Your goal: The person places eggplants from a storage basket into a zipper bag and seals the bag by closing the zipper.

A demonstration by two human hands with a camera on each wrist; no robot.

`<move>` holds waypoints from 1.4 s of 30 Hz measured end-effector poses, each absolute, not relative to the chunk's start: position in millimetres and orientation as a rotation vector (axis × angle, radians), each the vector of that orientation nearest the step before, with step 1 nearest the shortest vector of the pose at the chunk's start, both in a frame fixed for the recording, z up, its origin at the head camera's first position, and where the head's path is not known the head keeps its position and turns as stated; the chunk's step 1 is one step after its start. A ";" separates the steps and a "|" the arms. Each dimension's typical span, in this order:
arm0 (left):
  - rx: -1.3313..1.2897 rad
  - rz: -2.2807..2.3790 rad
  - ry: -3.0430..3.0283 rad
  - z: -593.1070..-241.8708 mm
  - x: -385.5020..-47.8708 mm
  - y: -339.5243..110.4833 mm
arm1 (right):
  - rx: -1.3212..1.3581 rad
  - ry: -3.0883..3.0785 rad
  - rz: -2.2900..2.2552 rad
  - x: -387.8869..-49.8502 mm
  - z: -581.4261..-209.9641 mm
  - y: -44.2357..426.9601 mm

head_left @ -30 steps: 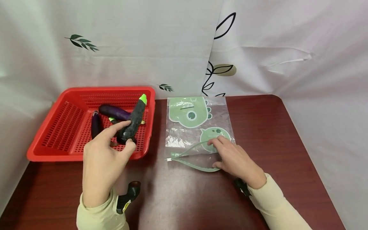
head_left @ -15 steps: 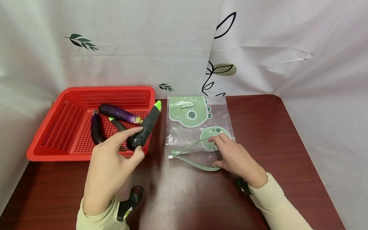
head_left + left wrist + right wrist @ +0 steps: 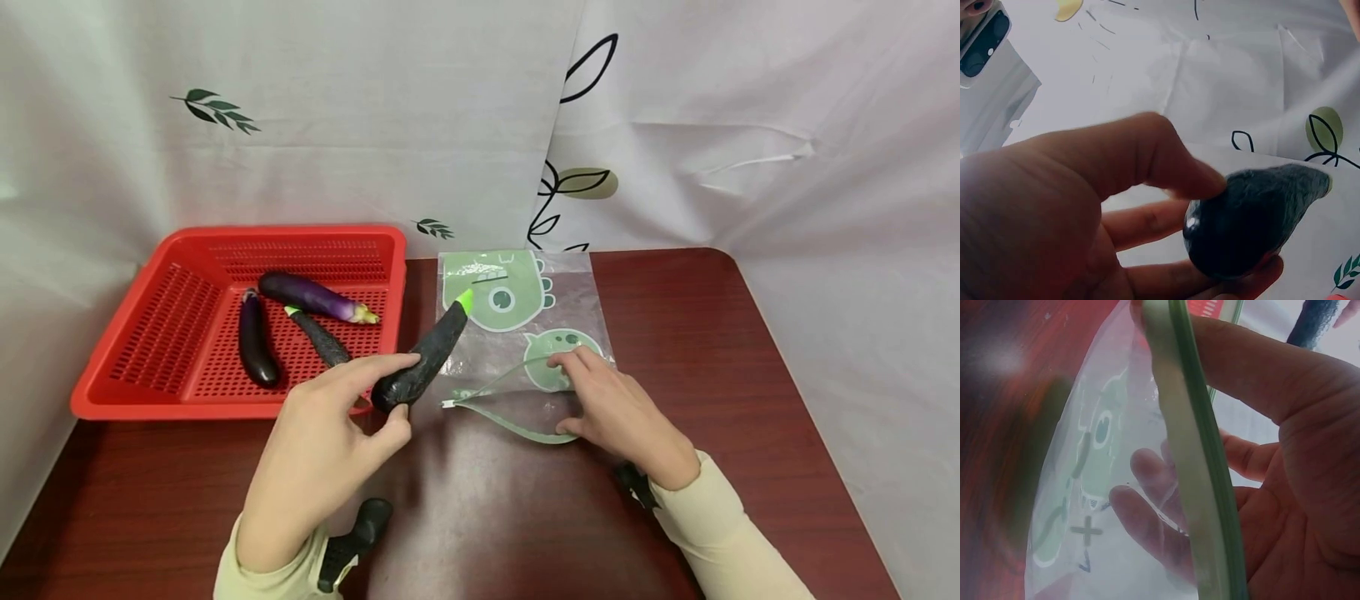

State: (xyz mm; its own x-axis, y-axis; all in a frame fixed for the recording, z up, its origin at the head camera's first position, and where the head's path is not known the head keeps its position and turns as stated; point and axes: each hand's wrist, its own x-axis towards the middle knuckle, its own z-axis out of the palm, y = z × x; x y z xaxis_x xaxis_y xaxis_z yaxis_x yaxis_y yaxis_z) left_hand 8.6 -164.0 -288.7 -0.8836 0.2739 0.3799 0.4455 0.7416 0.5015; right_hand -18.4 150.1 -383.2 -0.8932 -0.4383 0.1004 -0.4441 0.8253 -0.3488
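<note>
In the head view, my left hand (image 3: 330, 450) pinches the thick end of a black eggplant (image 3: 422, 367) between thumb and fingers. Its bright green tip points up and right, over the left edge of a clear zip bag (image 3: 480, 358). Close up in the left wrist view, thumb and fingers grip the eggplant (image 3: 1247, 219) from either side. My right hand (image 3: 618, 412) is at the bag's mouth, its spread thumb and fingers keeping the two green zip edges apart. Through the film in the right wrist view, fingertips (image 3: 1141, 519) show inside the bag.
At the left stands a red plastic basket (image 3: 97, 400) holding two purple eggplants (image 3: 307, 293) and a smaller dark one with a green tip (image 3: 318, 333). A white zip slider (image 3: 448, 404) sits at the mouth's left corner. White cloth (image 3: 337, 167) hangs behind the brown table (image 3: 720, 375).
My left hand has carried the black eggplant rightward out of the basket, over its rim to the bag's left edge. My right hand has stayed almost still at the bag's mouth.
</note>
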 end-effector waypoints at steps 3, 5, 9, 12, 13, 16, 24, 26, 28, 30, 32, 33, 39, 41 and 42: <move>-0.617 -0.905 -2.681 -287.6 10.6 -164.4 | 0.716 -2.984 0.584 -18.4 -383.8 150.0; -0.662 -0.930 -2.688 -287.1 11.7 -164.5 | 0.712 -2.984 0.589 -18.5 -384.3 150.1; -0.736 -0.943 -2.689 -286.7 13.0 -163.9 | 0.705 -2.988 0.597 -18.7 -384.7 150.2; -0.783 -0.922 -2.684 -287.4 13.6 -163.7 | 0.704 -2.991 0.601 -19.1 -384.7 150.3; -0.794 -0.918 -2.685 -287.8 13.8 -163.6 | 0.704 -2.990 0.600 -19.2 -384.6 150.4; -0.817 -0.892 -2.700 -289.0 14.4 -162.6 | 0.705 -2.990 0.603 -19.5 -384.3 150.6; -0.860 -0.826 -2.769 -290.1 13.9 -160.0 | 0.693 -3.003 0.615 -19.2 -383.2 151.5; -0.877 -0.808 -2.781 -291.2 13.4 -159.5 | 0.692 -3.002 0.617 -19.3 -383.1 151.6; -0.898 -0.788 -2.794 -292.8 12.7 -158.4 | 0.693 -2.997 0.617 -19.4 -383.1 151.7; -0.919 -0.768 -2.805 -294.6 11.9 -156.7 | 0.691 -2.992 0.616 -19.3 -383.2 151.6; -0.931 -0.754 -2.815 -296.0 11.3 -155.4 | 0.690 -2.987 0.615 -19.3 -383.2 151.6; -0.933 -0.750 -2.817 -296.4 11.0 -155.0 | 0.689 -2.985 0.615 -19.3 -383.2 151.5; -0.932 -0.752 -2.833 -295.3 12.3 -155.6 | 0.677 -2.987 0.614 -19.4 -383.4 151.1; -0.941 -0.757 -2.844 -294.3 13.1 -155.5 | 0.673 -2.990 0.616 -19.5 -383.4 150.9; -0.946 -0.761 -2.851 -293.9 13.4 -155.3 | 0.671 -2.992 0.617 -19.5 -383.3 150.9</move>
